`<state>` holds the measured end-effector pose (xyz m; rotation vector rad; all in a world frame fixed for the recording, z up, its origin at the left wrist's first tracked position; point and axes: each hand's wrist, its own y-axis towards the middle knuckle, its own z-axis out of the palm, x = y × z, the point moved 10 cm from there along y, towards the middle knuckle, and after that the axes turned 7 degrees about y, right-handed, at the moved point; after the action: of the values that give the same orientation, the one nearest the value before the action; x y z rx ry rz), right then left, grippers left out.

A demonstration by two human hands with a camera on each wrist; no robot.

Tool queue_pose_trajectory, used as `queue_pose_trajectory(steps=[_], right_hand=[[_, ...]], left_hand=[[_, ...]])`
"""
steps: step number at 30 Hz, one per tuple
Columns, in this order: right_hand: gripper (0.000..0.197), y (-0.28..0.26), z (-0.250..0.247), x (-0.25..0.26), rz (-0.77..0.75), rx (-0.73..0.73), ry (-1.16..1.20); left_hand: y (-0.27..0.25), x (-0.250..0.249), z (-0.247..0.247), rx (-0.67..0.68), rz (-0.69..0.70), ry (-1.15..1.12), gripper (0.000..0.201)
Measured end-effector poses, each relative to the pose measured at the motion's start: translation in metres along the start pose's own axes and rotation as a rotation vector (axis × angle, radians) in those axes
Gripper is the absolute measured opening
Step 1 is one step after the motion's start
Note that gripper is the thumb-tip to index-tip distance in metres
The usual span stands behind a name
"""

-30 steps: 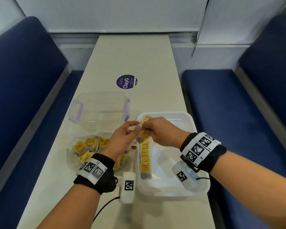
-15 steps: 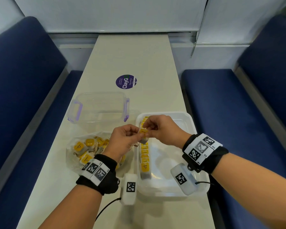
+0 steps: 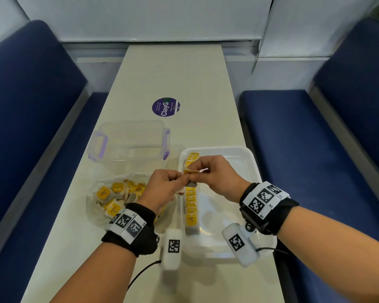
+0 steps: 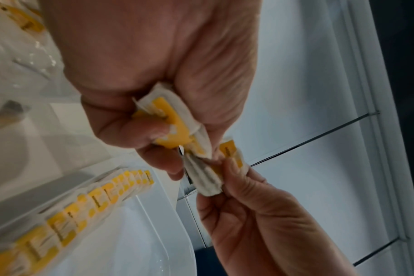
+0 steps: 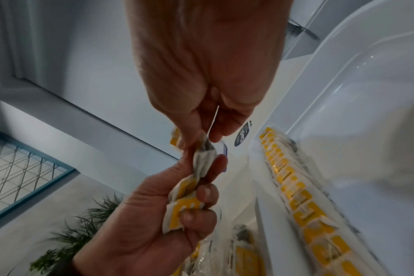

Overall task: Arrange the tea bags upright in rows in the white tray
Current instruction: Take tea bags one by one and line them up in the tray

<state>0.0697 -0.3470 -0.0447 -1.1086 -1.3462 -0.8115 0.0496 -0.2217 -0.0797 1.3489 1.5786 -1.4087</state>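
Both hands meet over the left rim of the white tray (image 3: pixel 251 154). My left hand (image 3: pixel 182 182) grips a small bunch of yellow-tagged tea bags (image 4: pixel 170 127) in its curled fingers. My right hand (image 3: pixel 194 171) pinches one tea bag (image 4: pixel 210 173) at the end of that bunch, between thumb and fingertips; the right wrist view shows this bag (image 5: pixel 203 158) still touching the left fingers. A row of tea bags (image 3: pixel 190 206) stands upright along the tray's left wall. Loose tea bags (image 3: pixel 116 193) lie in a clear plastic bag left of the tray.
An empty clear container with purple clips (image 3: pixel 131 141) stands behind the loose bags. A round purple sticker (image 3: pixel 165 106) marks the table further back. Blue bench seats flank the narrow table, and the tray's right edge lies at the table's right edge.
Both hands have drifted slightly away from me over the tray's left wall. The right fingers have shifted their pinch on the tea bag at the left hand's fingertips.
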Motion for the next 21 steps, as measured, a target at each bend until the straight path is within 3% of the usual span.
queue_pose_trajectory(steps=[3, 7, 14, 21], right_hand=[[0.018, -0.003, -0.003, 0.0, -0.011, -0.051, 0.142], [0.028, -0.006, -0.009, -0.018, 0.058, -0.147, 0.194], [0.027, -0.009, -0.001, -0.014, 0.018, -0.13, -0.07], [0.017, -0.025, 0.014, -0.054, 0.265, -0.007, -0.301]], left_hand=[[0.0, 0.006, 0.002, 0.013, -0.043, 0.032, 0.026], [-0.002, 0.003, -0.002, -0.004, -0.019, -0.026, 0.014], [-0.002, 0.006, -0.009, -0.042, -0.038, -0.039, 0.01], [-0.004, 0.024, -0.013, -0.024, -0.153, 0.112, 0.013]])
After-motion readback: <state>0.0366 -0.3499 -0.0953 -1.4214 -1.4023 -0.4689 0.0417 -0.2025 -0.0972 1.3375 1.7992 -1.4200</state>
